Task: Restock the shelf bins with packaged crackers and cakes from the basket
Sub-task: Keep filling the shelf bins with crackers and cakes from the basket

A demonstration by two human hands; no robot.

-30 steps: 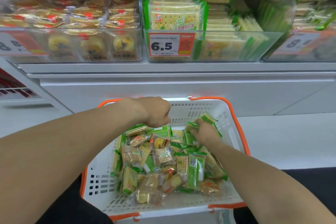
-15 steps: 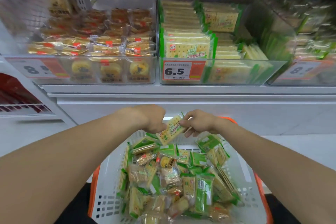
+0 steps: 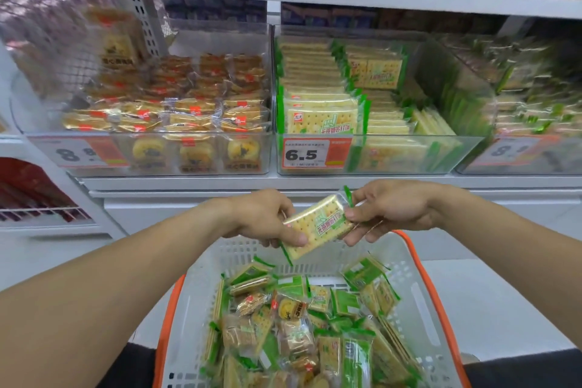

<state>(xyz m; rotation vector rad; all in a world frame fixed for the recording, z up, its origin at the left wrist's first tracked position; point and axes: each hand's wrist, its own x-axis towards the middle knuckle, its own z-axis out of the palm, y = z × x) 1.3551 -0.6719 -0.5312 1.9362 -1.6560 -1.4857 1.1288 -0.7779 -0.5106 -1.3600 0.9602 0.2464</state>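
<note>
Head view, item one: we are holding a single cracker packet (image 3: 318, 224) between both hands above the basket (image 3: 422, 293); our left hand (image 3: 261, 217) is pinching its lower-left end with thumb on top, and our right hand (image 3: 390, 209) is pinching its upper-right end by the green seal, fingers curled under

Item two, step in hand: we are judging this as the carry stage, one green-trimmed cracker packet lifted out and being squared up between the hands before going to a bin

Item three, next move: we are expecting it to call for raising the packet over the clear front lip of the cracker bin (image 3: 378, 154), the one bearing the 6.5 price label (image 3: 310, 154), and setting it into the matching rows, probably released to one hand first

Item four, edges and room: the shelf ledge (image 3: 283, 183) is sitting just beyond our knuckles, so the lift is needing to clear it; the cracker bin is showing lower stacks toward its right front, leaving open room there; the cake bin (image 3: 151, 154) is standing just beside on the left, holding gold-wrapped cakes

Item five, remaining stock: the basket is holding many mixed cracker and cake packets, so we are judging the restock far from finished
</note>
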